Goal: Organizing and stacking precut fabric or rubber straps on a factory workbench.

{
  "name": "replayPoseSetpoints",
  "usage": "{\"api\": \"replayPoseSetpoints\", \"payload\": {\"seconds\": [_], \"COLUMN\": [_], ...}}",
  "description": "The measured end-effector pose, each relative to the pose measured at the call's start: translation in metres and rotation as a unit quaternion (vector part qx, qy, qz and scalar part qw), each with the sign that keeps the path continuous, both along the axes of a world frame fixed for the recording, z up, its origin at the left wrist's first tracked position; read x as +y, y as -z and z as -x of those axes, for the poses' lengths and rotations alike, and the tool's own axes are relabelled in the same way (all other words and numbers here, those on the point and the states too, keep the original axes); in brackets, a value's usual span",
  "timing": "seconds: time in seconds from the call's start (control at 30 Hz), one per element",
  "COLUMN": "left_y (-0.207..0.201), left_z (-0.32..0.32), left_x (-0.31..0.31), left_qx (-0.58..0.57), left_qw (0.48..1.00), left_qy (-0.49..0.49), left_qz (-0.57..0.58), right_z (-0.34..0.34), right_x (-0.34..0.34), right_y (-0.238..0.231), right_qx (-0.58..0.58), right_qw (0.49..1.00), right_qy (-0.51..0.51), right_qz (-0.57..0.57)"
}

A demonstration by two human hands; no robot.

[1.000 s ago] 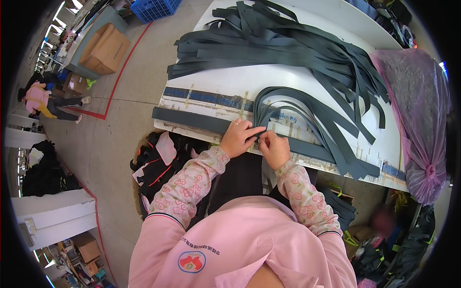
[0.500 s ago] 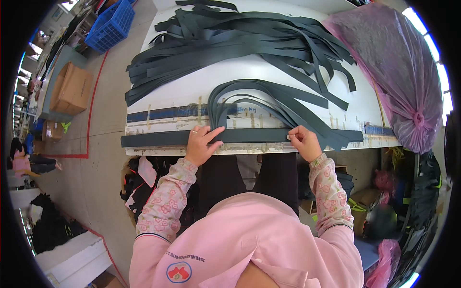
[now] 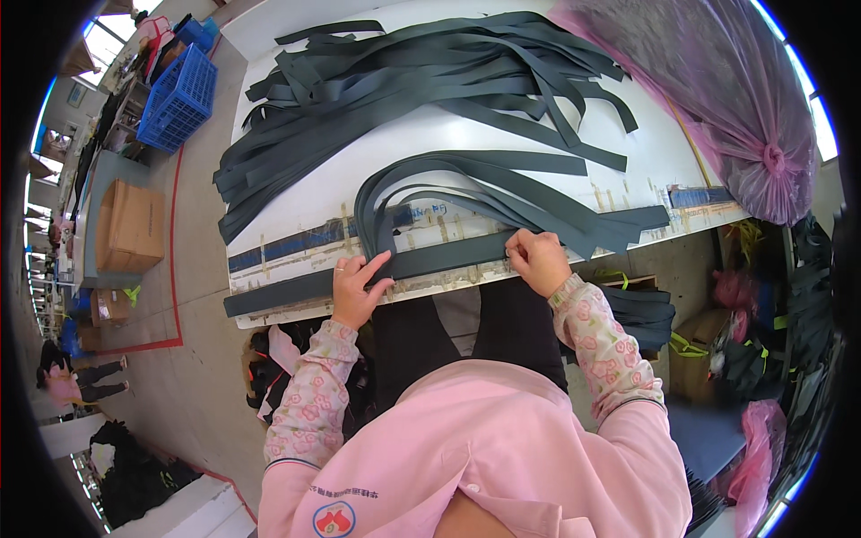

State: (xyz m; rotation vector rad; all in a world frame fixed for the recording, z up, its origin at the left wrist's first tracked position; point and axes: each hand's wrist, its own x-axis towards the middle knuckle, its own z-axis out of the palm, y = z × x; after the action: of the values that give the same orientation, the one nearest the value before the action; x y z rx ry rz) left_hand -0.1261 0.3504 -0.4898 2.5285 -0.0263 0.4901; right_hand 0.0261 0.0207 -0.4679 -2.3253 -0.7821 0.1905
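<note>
A long dark grey-green flat strip (image 3: pixel 448 257) lies along the near edge of the white table (image 3: pixel 296 215). At the strip's left part rests my left hand (image 3: pixel 357 289), thumb and forefinger apart, touching it beside the looped end of a strip bundle. That bundle of similar strips (image 3: pixel 366 204) arches over the table just beyond both hands, its loose ends fanning to the right. Farther right, my right hand (image 3: pixel 538 262) is closed in a pinch over the strip. What its fingertips hold, if anything, is hidden.
A large pile of the same strips (image 3: pixel 395 85) covers the table's far part. A tied pink translucent bag (image 3: pixel 717 99) stands at the right. To the left on the floor side are a blue crate (image 3: pixel 178 99) and a cardboard box (image 3: pixel 131 226). A person (image 3: pixel 72 377) is farther off.
The view has turned, so the table now slants up to the right. Both hands stay at the strip. A small pale bit seen at my right fingertips earlier is now hidden.
</note>
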Motion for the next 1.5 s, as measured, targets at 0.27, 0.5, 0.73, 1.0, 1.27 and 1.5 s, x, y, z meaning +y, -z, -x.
{"api": "replayPoseSetpoints", "payload": {"seconds": [0.27, 0.5, 0.73, 1.0, 1.27, 1.5], "left_y": [-0.001, -0.003, 0.006, -0.002, -0.001, 0.002], "left_z": [-0.005, 0.000, 0.000, -0.001, -0.001, 0.003], "left_x": [0.000, -0.003, 0.000, -0.003, -0.002, 0.001], "left_qx": [-0.009, -0.024, -0.009, -0.012, -0.031, -0.036], "left_qw": [1.000, 1.000, 1.000, 0.999, 0.999, 0.999], "left_qy": [0.012, 0.006, 0.011, -0.011, -0.011, -0.015], "left_qz": [-0.003, 0.005, -0.024, -0.034, 0.006, 0.010], "right_z": [-0.001, 0.037, 0.005, 0.046, 0.059, 0.067], "right_x": [0.004, 0.060, 0.114, 0.149, 0.156, 0.167], "right_y": [-0.026, -0.012, -0.022, 0.011, 0.010, 0.012], "right_qx": [0.152, 0.318, -0.015, 0.105, 0.110, 0.082], "right_qw": [0.981, 0.924, 0.998, 0.982, 0.986, 0.992], "right_qy": [0.091, -0.204, -0.061, -0.060, -0.094, -0.087], "right_qz": [-0.075, -0.063, -0.031, -0.142, -0.084, -0.043]}}
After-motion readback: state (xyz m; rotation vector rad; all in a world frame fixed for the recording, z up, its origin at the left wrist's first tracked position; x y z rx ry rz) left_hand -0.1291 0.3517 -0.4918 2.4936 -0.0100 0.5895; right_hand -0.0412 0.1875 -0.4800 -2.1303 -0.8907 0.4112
